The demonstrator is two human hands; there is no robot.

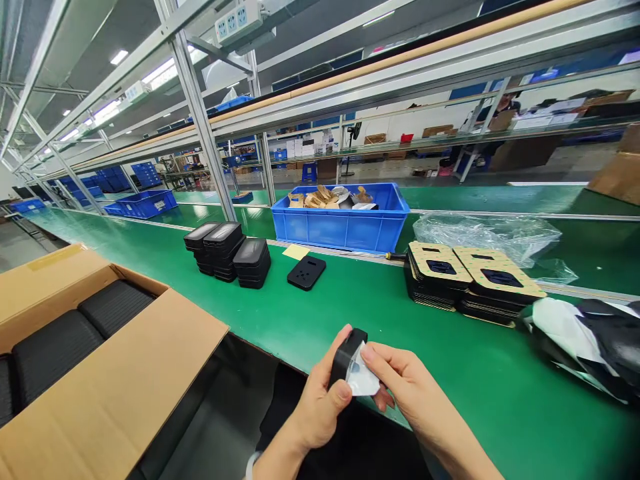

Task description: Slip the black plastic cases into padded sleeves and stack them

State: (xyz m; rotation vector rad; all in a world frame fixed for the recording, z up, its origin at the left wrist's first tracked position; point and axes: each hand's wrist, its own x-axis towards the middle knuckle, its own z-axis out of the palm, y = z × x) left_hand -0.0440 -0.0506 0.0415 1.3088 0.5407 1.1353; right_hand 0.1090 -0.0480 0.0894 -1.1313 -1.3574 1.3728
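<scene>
Head-worn view — facing forward, angled down, hands (320,407) (403,380) close below

L hand (319,407) grips blk part (345,359), tilted, near bench edge; R hand (405,377) pinches white film (363,379) on it. Grn bench (370,297): blk plate (307,273) lies flat, yel sheet (296,251) just behind; blk stacks (253,261) to L, yel-topped stacks (493,295) to R; blue bin (340,228) w/ scraps at back. Open carton (150,380) L holds blk pieces (57,350).
</scene>
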